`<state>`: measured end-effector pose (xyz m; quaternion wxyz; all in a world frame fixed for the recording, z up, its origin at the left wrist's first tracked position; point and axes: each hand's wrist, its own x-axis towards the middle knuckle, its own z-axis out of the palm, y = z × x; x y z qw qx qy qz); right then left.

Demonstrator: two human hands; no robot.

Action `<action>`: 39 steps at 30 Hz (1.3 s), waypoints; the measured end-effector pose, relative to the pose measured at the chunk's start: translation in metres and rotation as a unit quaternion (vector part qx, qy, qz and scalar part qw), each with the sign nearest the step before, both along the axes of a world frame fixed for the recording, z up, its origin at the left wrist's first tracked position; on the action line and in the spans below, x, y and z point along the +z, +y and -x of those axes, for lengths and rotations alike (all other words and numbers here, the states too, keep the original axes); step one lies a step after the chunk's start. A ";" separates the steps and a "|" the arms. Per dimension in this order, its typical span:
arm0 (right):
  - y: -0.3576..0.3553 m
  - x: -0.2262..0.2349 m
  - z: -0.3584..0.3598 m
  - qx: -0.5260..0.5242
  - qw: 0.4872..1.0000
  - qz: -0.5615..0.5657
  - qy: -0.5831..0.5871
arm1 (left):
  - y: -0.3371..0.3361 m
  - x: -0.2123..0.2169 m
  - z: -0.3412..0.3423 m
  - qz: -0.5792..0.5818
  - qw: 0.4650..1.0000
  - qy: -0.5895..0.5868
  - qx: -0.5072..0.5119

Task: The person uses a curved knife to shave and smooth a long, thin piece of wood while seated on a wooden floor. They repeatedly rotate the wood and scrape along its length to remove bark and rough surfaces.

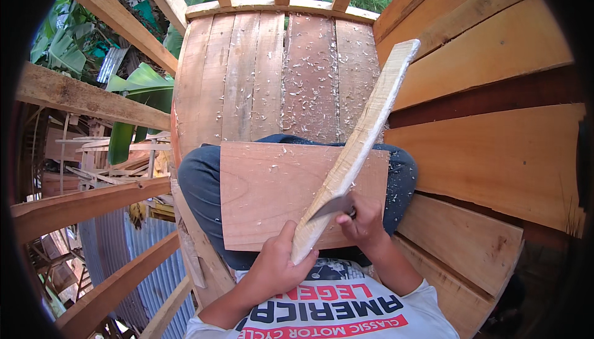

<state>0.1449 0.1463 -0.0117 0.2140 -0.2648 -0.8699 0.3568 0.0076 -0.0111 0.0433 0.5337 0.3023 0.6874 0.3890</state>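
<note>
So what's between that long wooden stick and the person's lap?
A flat reddish board lies across the lap in the head view, under the long wooden stick that the left hand grips while the right hand holds a blade.

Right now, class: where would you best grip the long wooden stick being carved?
Probably at its near lower end, from the left, where the left hand wraps the stick. It slants up and away, and the knife in the right hand sits just above.

The knife (331, 206) handle is hidden inside the right hand (365, 221); the stick's (359, 147) lower end disappears in the left hand (275, 268).
</note>
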 end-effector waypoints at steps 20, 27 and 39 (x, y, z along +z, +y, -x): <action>0.028 0.017 0.009 0.038 0.999 0.012 0.004 | 0.006 0.007 0.012 -0.030 0.999 0.015 0.009; 0.011 0.021 0.009 0.088 0.996 -0.028 -0.001 | 0.003 0.006 0.017 -0.038 0.999 0.021 0.007; 0.002 0.019 0.013 -0.060 0.990 0.123 -0.026 | 0.001 0.003 0.019 -0.031 0.999 0.019 0.006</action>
